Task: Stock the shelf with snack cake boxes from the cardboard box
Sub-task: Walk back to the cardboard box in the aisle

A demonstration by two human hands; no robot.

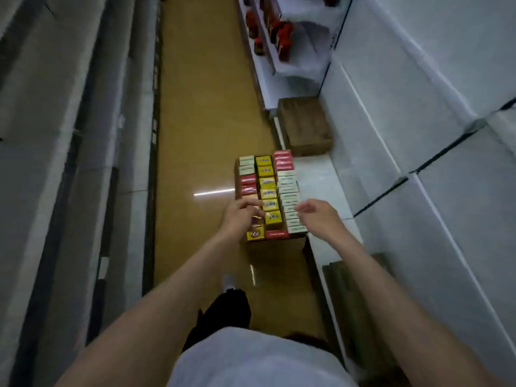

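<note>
White shelves (pixel 435 141) run along the right of a tan floor (pixel 206 113). On the floor beside the lowest shelf sits the carton (pixel 275 243), packed with rows of yellow, red and pale cake boxes (pixel 268 185). Above its near end, the left hand (pixel 238 216) reaches in, fingers curled; whether its grip holds a box, I cannot tell. The right hand (pixel 315 215) hovers, fingers loosely spread.

Looking down a shop aisle: left hand (pixel 240 216) and right hand (pixel 315 215), fingers loosely curled, over a cardboard box (pixel 279 243) packed with yellow, red and pale snack cake boxes (pixel 268 188), beside white shelf (pixel 318 185).
</note>
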